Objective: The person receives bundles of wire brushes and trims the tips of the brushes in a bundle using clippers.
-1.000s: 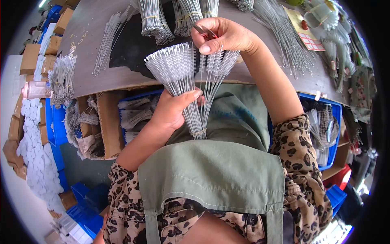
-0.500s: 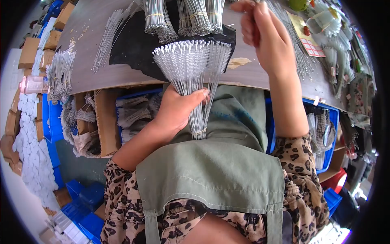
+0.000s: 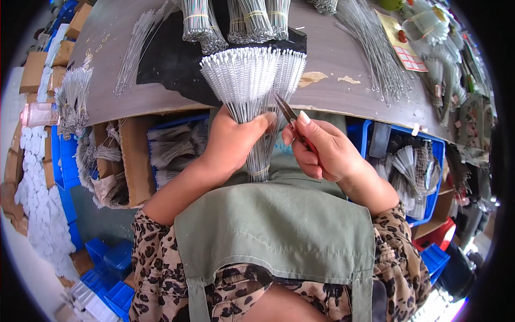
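Observation:
My left hand [image 3: 228, 139] is wrapped round a fanned bundle of thin wire brushes [image 3: 241, 78], held upright with the white bristle ends on top. A rubber band circles the wire stems low down. My right hand [image 3: 330, 147] is closed on small pointed scissors [image 3: 288, 114] with red handles, mostly hidden by the fingers. Their tips are slightly apart and lie close to the right side of the bundle, just under the bristles; whether they touch a brush I cannot tell.
Banded wire bundles [image 3: 252, 21] stand on a black sheet [image 3: 171, 70] on the table [image 3: 332, 96]. Loose wires [image 3: 375, 53] lie to the right. Below the table's edge are a blue bin [image 3: 441, 174] of brushes and a cardboard box [image 3: 137, 161].
My right hand has come down from above the table to beside the bundle, and scissors now show in it. My left hand still grips the brushes.

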`<state>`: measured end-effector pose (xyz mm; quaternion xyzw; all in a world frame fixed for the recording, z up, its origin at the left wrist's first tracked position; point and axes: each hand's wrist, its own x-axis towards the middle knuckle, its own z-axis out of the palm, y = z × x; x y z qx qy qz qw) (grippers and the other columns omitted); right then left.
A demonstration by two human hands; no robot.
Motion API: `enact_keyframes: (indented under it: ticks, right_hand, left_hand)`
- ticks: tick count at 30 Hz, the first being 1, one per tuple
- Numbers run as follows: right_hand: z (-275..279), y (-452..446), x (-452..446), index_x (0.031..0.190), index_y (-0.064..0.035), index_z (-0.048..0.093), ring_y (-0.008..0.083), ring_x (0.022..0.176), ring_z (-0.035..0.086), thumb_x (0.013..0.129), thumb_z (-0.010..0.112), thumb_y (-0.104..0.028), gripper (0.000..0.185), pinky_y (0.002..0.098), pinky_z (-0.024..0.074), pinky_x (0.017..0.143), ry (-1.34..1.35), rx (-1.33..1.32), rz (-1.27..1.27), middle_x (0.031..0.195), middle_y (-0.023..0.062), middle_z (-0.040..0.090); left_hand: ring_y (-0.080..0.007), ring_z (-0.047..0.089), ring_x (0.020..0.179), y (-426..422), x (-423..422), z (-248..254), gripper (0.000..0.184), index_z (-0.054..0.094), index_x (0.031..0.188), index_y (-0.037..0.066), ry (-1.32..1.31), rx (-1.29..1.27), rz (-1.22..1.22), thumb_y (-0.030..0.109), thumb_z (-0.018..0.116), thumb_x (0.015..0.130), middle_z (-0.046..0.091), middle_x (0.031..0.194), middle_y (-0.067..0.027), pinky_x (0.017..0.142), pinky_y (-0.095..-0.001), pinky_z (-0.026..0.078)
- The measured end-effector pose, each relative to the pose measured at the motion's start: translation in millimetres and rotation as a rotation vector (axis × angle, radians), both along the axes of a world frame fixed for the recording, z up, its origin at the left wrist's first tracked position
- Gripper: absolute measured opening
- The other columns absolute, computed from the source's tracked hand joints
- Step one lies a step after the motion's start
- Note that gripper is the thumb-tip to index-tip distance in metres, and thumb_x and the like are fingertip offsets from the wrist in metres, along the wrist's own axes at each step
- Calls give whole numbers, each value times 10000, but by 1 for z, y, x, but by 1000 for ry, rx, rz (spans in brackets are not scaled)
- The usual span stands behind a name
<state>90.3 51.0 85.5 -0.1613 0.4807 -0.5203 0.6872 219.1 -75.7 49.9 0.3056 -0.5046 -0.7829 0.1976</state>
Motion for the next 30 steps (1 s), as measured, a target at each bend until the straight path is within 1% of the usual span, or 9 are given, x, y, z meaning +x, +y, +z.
enact_keyframes:
  ticks: [2,5,11,17,26,29,30]
  right_hand:
    - [-4,-1,0,885,-10,479,70,353,287,953,283,-449,486,206,243,350,70,-64,-5,483,-34,304]
    - [-3,-5,-1,878,-12,480,67,354,270,956,272,-447,488,211,238,348,84,-78,-10,482,-39,291]
    - [-7,-8,0,878,-12,482,62,356,260,969,266,-406,459,212,238,346,219,-107,-12,482,-39,294]
    - [-8,-8,0,876,-11,484,60,357,261,970,267,-399,454,210,236,347,203,-101,-35,483,-40,297]
    - [-9,-8,1,862,-22,485,54,368,246,971,266,-396,447,204,224,346,191,-80,-37,489,-44,292]
    - [-9,-8,1,852,-24,481,52,373,242,972,271,-391,440,203,223,348,163,-80,-48,492,-45,292]
    - [-9,-8,2,848,-25,480,52,373,243,972,272,-389,437,203,224,349,161,-80,-53,493,-44,293]
  left_hand:
    - [-99,565,746,-1,1,-1,199,560,987,-16,-5,-1,-6,-31,573,789,595,872,-45,654,-245,476]
    - [-100,567,744,-1,1,-1,195,560,986,-18,-9,2,-5,-35,567,792,597,870,-45,651,-245,476]
    - [-104,570,738,-1,1,3,189,566,982,-19,2,39,-7,-42,561,795,600,867,-46,646,-244,473]
    - [-105,572,742,0,-1,4,194,564,990,-23,10,27,-4,-41,562,797,601,875,-51,650,-244,474]
    - [-102,553,723,-1,1,1,163,561,971,-21,28,2,-27,-23,552,808,586,833,-44,656,-246,462]
    - [-143,578,739,1,1,0,91,580,901,-45,41,-6,-12,7,537,839,613,825,-92,659,-269,451]
    - [-145,578,742,1,2,-1,95,580,906,-46,40,-4,-15,7,538,840,613,826,-92,661,-270,452]
